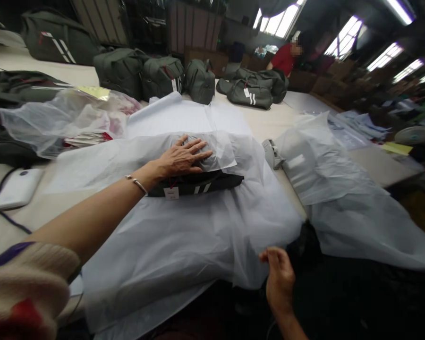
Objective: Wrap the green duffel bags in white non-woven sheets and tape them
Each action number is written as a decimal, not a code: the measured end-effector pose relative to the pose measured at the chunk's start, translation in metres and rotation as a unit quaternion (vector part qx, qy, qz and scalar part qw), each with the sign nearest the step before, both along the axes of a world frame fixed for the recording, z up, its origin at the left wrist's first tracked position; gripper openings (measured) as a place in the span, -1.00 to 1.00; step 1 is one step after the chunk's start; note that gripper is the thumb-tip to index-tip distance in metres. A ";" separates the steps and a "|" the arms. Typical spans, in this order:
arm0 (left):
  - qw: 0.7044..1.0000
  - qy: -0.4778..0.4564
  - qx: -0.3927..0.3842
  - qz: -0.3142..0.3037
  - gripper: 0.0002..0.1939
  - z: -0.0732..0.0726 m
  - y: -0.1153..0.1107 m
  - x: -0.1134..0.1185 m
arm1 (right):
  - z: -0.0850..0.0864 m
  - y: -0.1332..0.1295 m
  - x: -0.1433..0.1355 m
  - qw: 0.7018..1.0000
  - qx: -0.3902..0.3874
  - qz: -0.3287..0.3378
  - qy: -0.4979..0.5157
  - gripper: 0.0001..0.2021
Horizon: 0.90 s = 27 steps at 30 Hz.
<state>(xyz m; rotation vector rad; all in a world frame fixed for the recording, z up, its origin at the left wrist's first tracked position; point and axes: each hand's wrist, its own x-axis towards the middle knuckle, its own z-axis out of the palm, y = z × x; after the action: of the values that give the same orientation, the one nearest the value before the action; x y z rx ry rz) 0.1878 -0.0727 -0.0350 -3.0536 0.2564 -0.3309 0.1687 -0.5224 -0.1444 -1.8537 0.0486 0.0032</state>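
Note:
A dark duffel bag (219, 183) with two white stripes and a white hang tag (171, 192) lies on the table, partly covered by a thin, translucent white sheet (219, 148). My left hand (186, 156) rests flat on that covering, fingers spread, pressing on top of the bag. More of the pale sheeting (184, 241) spreads below the bag and hangs over the near table edge. By that hanging edge, at lower right, is my right hand (279, 274), its fingers curled together. Whether they pinch the sheet I cannot make out.
Several dark green bags (163, 75) stand along the back. At left are a clear plastic bundle (67, 113) and a white device (18, 188) with a cord. A sheet-covered bag (301, 160) lies at right. A person in red (282, 59) is beyond the table.

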 end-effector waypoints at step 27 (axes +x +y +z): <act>0.998 0.038 0.049 0.032 -0.36 0.004 -0.004 0.004 | -0.102 -0.073 -0.105 0.814 0.373 -0.068 0.440 -0.62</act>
<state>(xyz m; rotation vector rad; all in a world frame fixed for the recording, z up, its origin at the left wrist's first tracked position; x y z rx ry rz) 0.1917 -0.0767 -0.0314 -2.9742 0.1737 -0.1931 0.0632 -0.5953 -0.2466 -0.9198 0.7245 0.6911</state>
